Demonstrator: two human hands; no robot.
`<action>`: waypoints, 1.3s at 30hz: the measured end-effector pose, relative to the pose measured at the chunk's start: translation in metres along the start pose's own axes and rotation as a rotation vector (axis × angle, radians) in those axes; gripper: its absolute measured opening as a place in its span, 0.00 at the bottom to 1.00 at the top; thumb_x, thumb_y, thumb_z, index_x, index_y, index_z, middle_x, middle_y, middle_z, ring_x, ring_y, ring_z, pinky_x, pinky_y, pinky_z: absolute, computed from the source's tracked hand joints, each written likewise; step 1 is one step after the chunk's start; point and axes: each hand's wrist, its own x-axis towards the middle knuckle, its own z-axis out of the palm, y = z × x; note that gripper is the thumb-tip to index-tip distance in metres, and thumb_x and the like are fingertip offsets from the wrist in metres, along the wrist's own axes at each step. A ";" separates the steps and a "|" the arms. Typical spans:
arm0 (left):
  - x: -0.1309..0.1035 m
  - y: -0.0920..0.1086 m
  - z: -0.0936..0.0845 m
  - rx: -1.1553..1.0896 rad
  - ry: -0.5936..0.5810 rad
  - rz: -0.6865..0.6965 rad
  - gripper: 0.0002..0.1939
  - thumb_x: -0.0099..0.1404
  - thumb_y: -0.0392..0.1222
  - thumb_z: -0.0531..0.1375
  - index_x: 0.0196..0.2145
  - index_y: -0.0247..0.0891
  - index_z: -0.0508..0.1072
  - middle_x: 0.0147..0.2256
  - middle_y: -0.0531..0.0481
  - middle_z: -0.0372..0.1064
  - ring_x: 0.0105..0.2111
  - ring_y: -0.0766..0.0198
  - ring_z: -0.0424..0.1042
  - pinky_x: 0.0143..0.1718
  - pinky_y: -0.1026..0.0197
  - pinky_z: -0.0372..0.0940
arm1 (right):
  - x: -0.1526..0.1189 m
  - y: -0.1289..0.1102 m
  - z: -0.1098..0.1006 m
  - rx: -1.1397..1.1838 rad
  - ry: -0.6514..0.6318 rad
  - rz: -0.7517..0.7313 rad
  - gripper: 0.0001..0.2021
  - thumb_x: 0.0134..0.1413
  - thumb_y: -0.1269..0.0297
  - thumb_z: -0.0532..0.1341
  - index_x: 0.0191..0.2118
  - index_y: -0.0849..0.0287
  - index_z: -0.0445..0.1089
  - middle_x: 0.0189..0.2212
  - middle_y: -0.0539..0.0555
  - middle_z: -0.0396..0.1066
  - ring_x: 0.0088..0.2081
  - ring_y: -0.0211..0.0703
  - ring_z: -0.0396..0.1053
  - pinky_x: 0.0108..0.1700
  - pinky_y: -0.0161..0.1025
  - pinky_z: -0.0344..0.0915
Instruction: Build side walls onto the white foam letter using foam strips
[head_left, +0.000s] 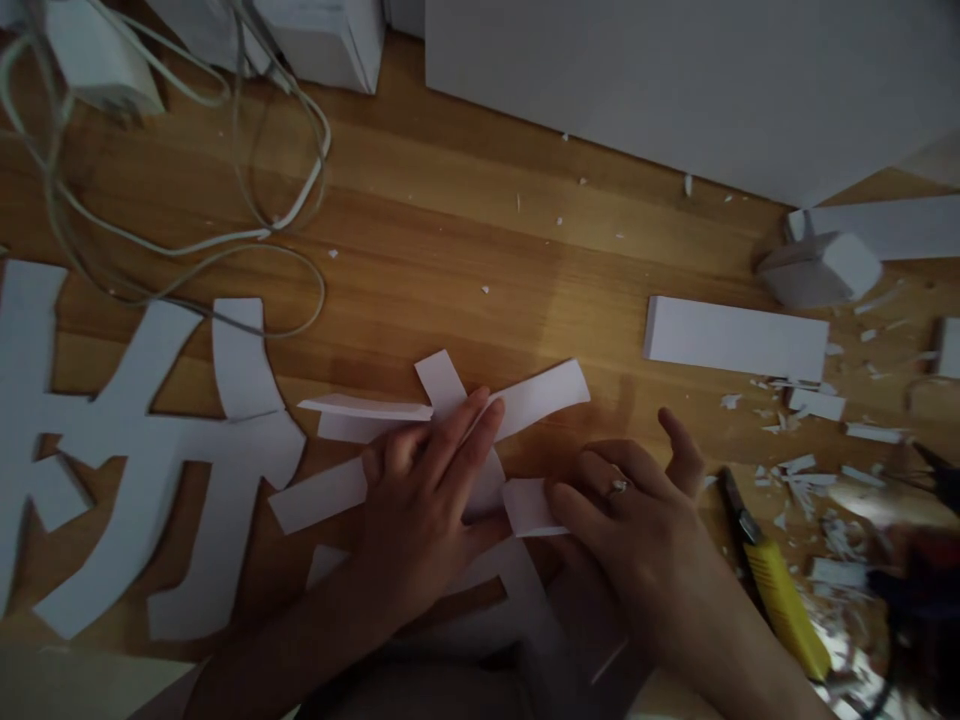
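Note:
Below the centre lies a white cut-out character [544,392], with several strokes spreading outward. My left hand [431,500] rests on it, its first two fingers stretched out and pressing near the middle; no object is gripped. A thin white strip [367,405] stands raised beside those fingers. My right hand [637,510], wearing a ring, pinches a small white piece [529,505] between thumb and fingers at the character's right side. The piece's right end is hidden by the fingers. Just right of this hand is a box cutter [784,605] with a yellow handle.
Another large white cut-out character [165,450] lies at left. White cables [225,240] loop above it, near a white adapter [101,60]. A white block [735,335], a small white box-like object [821,270] and scattered scraps [799,480] are at right. A large white panel [675,90] borders the back.

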 end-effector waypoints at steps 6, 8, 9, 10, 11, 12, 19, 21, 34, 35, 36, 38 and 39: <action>-0.002 -0.002 0.005 0.054 0.020 -0.018 0.34 0.66 0.49 0.62 0.66 0.40 0.57 0.63 0.48 0.66 0.43 0.52 0.67 0.45 0.48 0.56 | 0.002 0.000 0.000 0.019 0.004 -0.010 0.18 0.70 0.54 0.50 0.31 0.54 0.69 0.28 0.50 0.69 0.40 0.47 0.66 0.67 0.62 0.34; -0.002 -0.002 0.006 0.045 0.025 -0.006 0.37 0.65 0.51 0.62 0.67 0.41 0.56 0.63 0.47 0.66 0.43 0.51 0.67 0.45 0.47 0.56 | 0.002 0.000 -0.002 0.033 -0.019 -0.003 0.17 0.68 0.50 0.53 0.31 0.53 0.68 0.28 0.49 0.68 0.39 0.47 0.65 0.67 0.63 0.35; -0.001 -0.002 0.006 0.035 0.028 -0.003 0.38 0.65 0.52 0.62 0.68 0.41 0.55 0.63 0.46 0.66 0.44 0.50 0.68 0.45 0.46 0.56 | 0.002 0.000 -0.002 0.040 -0.040 0.000 0.17 0.67 0.50 0.55 0.30 0.54 0.67 0.27 0.48 0.68 0.38 0.47 0.65 0.67 0.63 0.36; -0.001 -0.002 0.006 0.023 0.036 -0.002 0.39 0.64 0.52 0.62 0.68 0.41 0.54 0.63 0.46 0.66 0.45 0.49 0.68 0.45 0.46 0.56 | 0.002 0.001 -0.003 0.045 -0.061 -0.004 0.15 0.66 0.51 0.56 0.31 0.54 0.66 0.27 0.48 0.67 0.37 0.46 0.65 0.66 0.64 0.36; 0.000 -0.002 0.005 0.006 0.047 -0.005 0.40 0.63 0.53 0.63 0.68 0.41 0.55 0.62 0.45 0.66 0.46 0.48 0.69 0.46 0.45 0.57 | 0.002 0.001 -0.005 0.043 -0.075 -0.012 0.13 0.65 0.54 0.57 0.31 0.54 0.66 0.27 0.49 0.67 0.36 0.46 0.64 0.66 0.64 0.37; 0.000 -0.002 0.004 -0.018 0.062 -0.003 0.41 0.62 0.54 0.64 0.67 0.42 0.55 0.62 0.45 0.67 0.47 0.48 0.69 0.46 0.45 0.57 | 0.002 0.002 -0.006 0.035 -0.083 -0.021 0.10 0.64 0.58 0.57 0.32 0.55 0.65 0.27 0.49 0.68 0.35 0.46 0.64 0.66 0.65 0.37; -0.008 -0.002 -0.007 -0.173 0.180 0.207 0.16 0.66 0.49 0.61 0.50 0.45 0.71 0.50 0.49 0.77 0.48 0.51 0.68 0.50 0.46 0.59 | -0.006 0.002 -0.009 -0.010 -0.089 -0.073 0.15 0.56 0.62 0.60 0.47 0.64 0.64 0.35 0.56 0.73 0.41 0.51 0.67 0.67 0.67 0.33; -0.011 0.004 -0.012 -0.244 0.138 0.195 0.13 0.69 0.43 0.58 0.51 0.45 0.70 0.50 0.50 0.76 0.49 0.54 0.68 0.52 0.47 0.59 | -0.008 0.000 -0.007 -0.035 -0.083 -0.058 0.17 0.55 0.60 0.62 0.47 0.65 0.65 0.36 0.57 0.74 0.42 0.53 0.68 0.67 0.67 0.31; -0.007 0.027 0.026 -0.327 0.221 0.288 0.47 0.59 0.40 0.66 0.67 0.39 0.42 0.60 0.33 0.58 0.60 0.44 0.62 0.58 0.39 0.60 | -0.018 0.011 -0.008 0.026 -0.057 -0.194 0.38 0.43 0.73 0.56 0.63 0.71 0.48 0.52 0.67 0.69 0.58 0.60 0.62 0.66 0.70 0.37; -0.008 0.026 0.028 -0.295 0.214 0.290 0.46 0.60 0.42 0.66 0.66 0.39 0.44 0.59 0.33 0.59 0.59 0.44 0.62 0.57 0.40 0.60 | -0.018 0.011 -0.009 0.050 -0.071 -0.187 0.38 0.42 0.74 0.57 0.63 0.71 0.48 0.53 0.68 0.68 0.59 0.60 0.61 0.66 0.70 0.36; -0.008 0.026 0.029 -0.269 0.206 0.293 0.44 0.60 0.44 0.67 0.66 0.40 0.46 0.58 0.35 0.61 0.58 0.45 0.63 0.56 0.41 0.61 | -0.018 0.012 -0.012 0.080 -0.087 -0.179 0.38 0.42 0.74 0.57 0.63 0.70 0.48 0.54 0.68 0.68 0.60 0.59 0.61 0.66 0.70 0.35; -0.009 0.026 0.031 -0.237 0.211 0.302 0.42 0.61 0.47 0.67 0.64 0.41 0.49 0.55 0.37 0.64 0.54 0.47 0.66 0.52 0.43 0.62 | -0.019 0.015 -0.017 0.161 -0.128 -0.155 0.38 0.43 0.75 0.58 0.63 0.67 0.49 0.54 0.66 0.68 0.60 0.57 0.62 0.66 0.68 0.36; -0.009 0.026 0.031 -0.230 0.227 0.307 0.41 0.61 0.49 0.67 0.64 0.41 0.50 0.53 0.38 0.65 0.52 0.48 0.67 0.50 0.44 0.63 | -0.019 0.017 -0.020 0.199 -0.146 -0.136 0.35 0.45 0.75 0.59 0.62 0.65 0.52 0.54 0.65 0.69 0.59 0.55 0.63 0.66 0.67 0.39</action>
